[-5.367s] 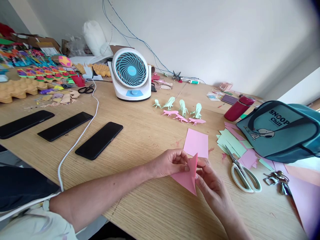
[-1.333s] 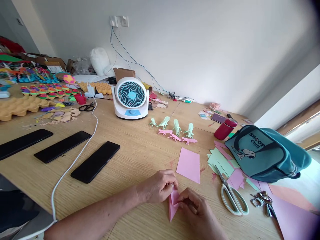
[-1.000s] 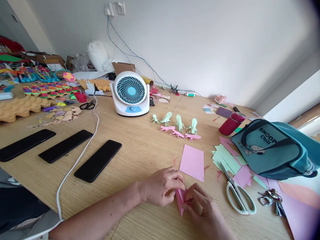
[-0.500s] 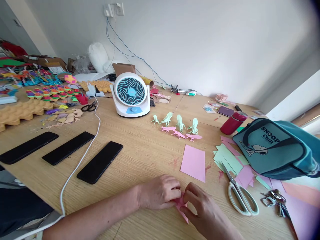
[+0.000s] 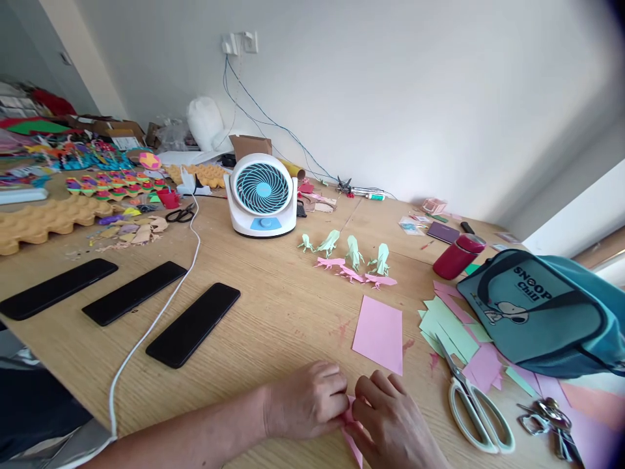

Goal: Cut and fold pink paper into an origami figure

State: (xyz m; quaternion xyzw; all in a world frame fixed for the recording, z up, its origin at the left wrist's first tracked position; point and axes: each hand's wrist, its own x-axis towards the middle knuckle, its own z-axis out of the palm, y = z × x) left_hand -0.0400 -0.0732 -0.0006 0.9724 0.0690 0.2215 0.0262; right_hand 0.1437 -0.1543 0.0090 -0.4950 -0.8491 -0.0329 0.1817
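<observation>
Near the front edge of the view, a small folded piece of pink paper (image 5: 352, 445) is between my two hands. My left hand (image 5: 308, 398) is closed, its fingertips pinching the paper's left side. From the right, my right hand (image 5: 385, 417) grips the same piece with curled fingers and thumb. Much of the paper is hidden by the fingers. A flat pink sheet (image 5: 378, 333) lies just beyond my hands. Farther back stand several folded green paper insects (image 5: 353, 251), with pink paper ones (image 5: 351, 274) in front of them.
White-handled scissors (image 5: 476, 410) and keys (image 5: 549, 420) lie on the right, beside green paper pieces (image 5: 452, 329) and a teal bag (image 5: 537, 312). A red flask (image 5: 458, 256) lies tilted behind. Black phones (image 5: 195, 324), a white cable (image 5: 141, 348) and a fan (image 5: 262, 195) occupy the left.
The view has tipped slightly upward, so everything sits lower. My right hand has closed in around the pink paper, its fingers now more curled beside the left hand.
</observation>
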